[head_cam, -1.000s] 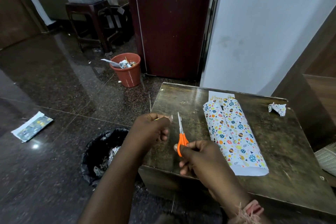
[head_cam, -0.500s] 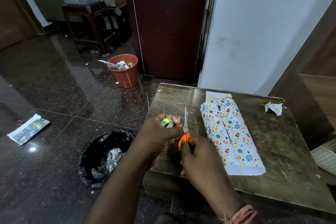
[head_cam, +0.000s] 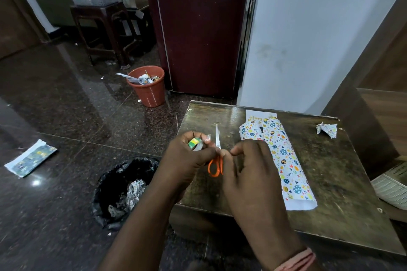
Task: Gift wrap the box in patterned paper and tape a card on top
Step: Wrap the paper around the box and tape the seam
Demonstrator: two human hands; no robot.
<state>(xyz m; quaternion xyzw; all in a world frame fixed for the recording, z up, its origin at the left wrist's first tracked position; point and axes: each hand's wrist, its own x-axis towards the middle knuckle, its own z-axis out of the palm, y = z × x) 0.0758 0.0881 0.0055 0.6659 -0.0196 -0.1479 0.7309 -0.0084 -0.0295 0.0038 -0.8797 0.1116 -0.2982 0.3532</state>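
Tape roll sits pinched in your left hand; your right hand grips the orange scissors, ready to snip, while the half-wrapped box waits on the table.

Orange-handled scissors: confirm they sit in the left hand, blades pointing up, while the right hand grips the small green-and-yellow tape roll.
The hands are swapped. In the head view the left hand grips the small green-and-yellow tape roll, and the right hand holds the orange-handled scissors, blades pointing up as stated.
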